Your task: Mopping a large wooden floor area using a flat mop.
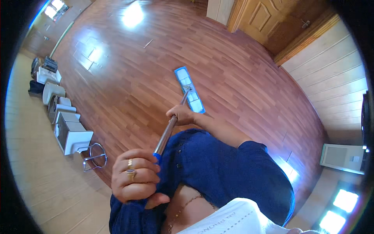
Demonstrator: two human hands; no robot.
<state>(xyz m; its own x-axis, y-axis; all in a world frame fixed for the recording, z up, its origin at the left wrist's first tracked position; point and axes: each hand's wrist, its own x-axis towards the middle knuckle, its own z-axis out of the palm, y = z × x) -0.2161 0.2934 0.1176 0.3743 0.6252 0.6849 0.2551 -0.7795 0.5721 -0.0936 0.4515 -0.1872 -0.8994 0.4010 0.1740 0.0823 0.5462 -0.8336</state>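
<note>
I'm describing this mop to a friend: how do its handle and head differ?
The handle is a slim, metallic pole; the head is a broad rectangle in blue with pale panels. The handle rises at a slant, while the head lies flat on the floor. Both show some blue.

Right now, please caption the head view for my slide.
Left hand and right hand grip a pole, its blue mop head on brown floor.

A glossy reddish-brown wood-plank floor (237, 66) spreads before me, patched with white glare. Pale boxy furnishings (80, 138) line its left edge along a beige wall (29, 156). Past its right edge stand a brown panelled wooden door (260, 19), a whitish plank-clad wall (327, 66) and bright window panes (345, 200).
</note>
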